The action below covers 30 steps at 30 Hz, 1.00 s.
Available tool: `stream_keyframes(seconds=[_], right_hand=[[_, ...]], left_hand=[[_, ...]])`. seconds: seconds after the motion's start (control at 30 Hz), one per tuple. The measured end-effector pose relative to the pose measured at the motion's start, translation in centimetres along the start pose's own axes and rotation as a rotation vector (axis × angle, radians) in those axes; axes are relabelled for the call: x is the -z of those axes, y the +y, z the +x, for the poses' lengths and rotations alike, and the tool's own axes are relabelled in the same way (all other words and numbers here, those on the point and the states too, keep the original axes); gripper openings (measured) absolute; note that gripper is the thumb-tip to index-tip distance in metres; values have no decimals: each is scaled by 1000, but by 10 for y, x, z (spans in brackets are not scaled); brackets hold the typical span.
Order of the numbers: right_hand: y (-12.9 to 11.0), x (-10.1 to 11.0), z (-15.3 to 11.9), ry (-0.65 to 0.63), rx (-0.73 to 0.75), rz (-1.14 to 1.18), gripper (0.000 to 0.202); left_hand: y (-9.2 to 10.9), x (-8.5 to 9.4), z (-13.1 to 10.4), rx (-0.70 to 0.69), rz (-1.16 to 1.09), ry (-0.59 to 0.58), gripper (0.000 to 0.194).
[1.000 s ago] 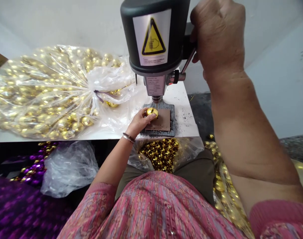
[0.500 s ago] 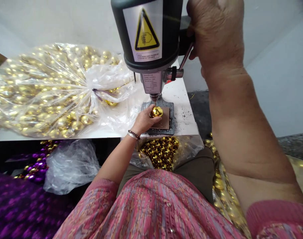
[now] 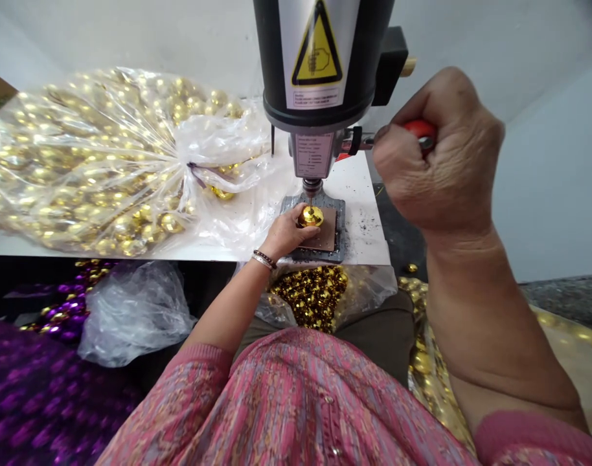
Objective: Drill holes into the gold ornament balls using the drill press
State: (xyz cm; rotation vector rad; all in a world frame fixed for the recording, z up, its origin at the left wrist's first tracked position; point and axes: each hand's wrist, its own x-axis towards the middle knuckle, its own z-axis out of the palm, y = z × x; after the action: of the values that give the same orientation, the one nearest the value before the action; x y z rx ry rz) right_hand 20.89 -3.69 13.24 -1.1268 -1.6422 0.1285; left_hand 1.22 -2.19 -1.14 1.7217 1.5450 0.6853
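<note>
Both hands are busy: the left hand [image 3: 289,232] pinches a gold bauble [image 3: 311,217] under the drill bit [image 3: 311,199], near the desk's [image 3: 371,249] front right corner; the right hand [image 3: 442,155] grips a red handle [image 3: 415,128]. Best press squarely, fingertips [image 3: 313,231] clear.

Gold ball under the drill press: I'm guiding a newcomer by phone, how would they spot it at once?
Find the black drill press with the yellow warning triangle. Below it, over the brown board, the left hand grips a gold ball. Unlike the bagged gold balls, it sits under the drill bit.
</note>
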Motion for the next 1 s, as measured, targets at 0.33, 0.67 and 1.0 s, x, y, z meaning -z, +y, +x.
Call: stream_keyframes(seconds=[0.33,0.67,1.0], right_hand=[[15,-3,-14,26,205,-60,10],[26,-10,-29,56,225,-128,12],[32,-12,-37,63,226,-120,12]], left_hand=[[6,2,0,13,-18,-6,45],[-1,0,1,-20,-25,15,53],[2,-1,-2,-14,-49,12,44]])
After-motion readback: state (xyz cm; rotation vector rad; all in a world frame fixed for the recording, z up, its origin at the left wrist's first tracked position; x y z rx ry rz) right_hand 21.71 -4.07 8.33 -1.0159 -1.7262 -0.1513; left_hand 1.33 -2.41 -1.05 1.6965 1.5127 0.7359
